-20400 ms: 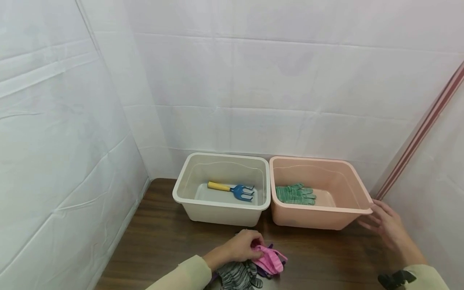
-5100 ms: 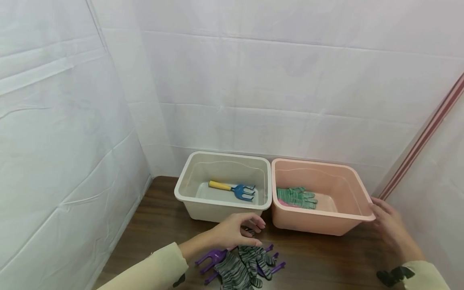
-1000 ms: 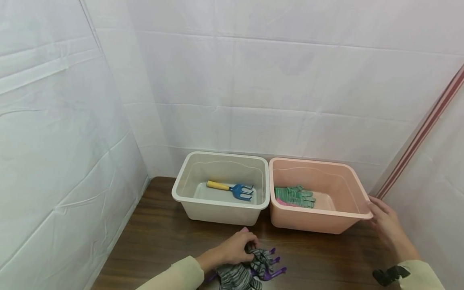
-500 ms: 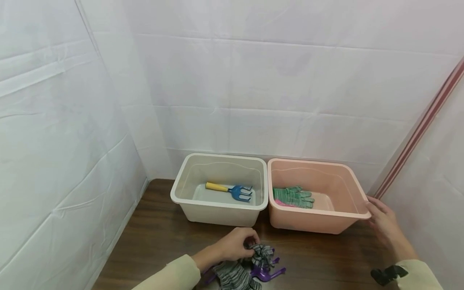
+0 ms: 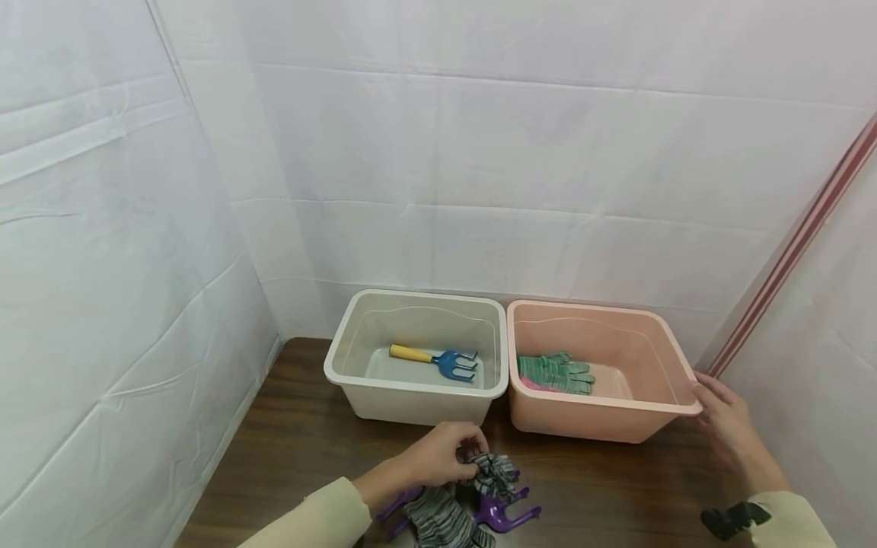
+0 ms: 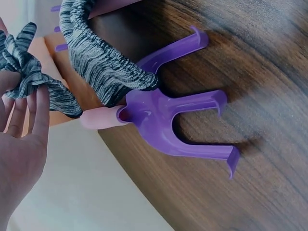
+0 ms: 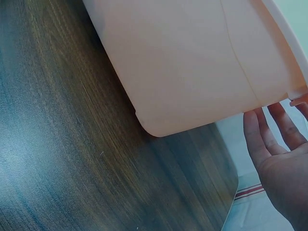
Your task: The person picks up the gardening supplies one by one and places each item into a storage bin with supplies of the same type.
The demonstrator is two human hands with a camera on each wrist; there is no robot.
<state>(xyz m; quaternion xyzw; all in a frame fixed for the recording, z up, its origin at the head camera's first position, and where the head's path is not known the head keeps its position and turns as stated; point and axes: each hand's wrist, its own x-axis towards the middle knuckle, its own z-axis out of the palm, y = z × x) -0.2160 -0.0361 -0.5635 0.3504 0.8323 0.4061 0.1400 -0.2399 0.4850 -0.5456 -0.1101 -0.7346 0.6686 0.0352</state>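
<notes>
My left hand [image 5: 438, 458] pinches a black-and-grey striped knit glove [image 5: 495, 473] between thumb and fingers, its fabric bunched up. Another striped glove [image 6: 103, 62] lies over two purple hand rakes on the table. One purple rake [image 6: 166, 113] has a pink handle and curved tines pointing away from the hand; the other rake [image 5: 404, 498] is mostly covered. At the far right, my right hand [image 5: 729, 422] holds the right end of the peach bin [image 5: 589, 415], fingers against its outer wall and the rim. Inside that bin lie a green knit glove [image 5: 556, 373] and something pink [image 5: 534, 384] under it.
A cream bin [image 5: 418, 403] stands left of the peach one, nearly against it, with a blue rake [image 5: 454, 365] on a yellow handle inside. White sheeting [image 5: 438, 152] hangs behind and at both sides of the dark wooden table [image 5: 288, 426].
The pink glove, earlier in my left hand, is gone from the pile; pink shows in the peach bin. My left hand has since grasped a striped glove and bunched it. The right hand stays put.
</notes>
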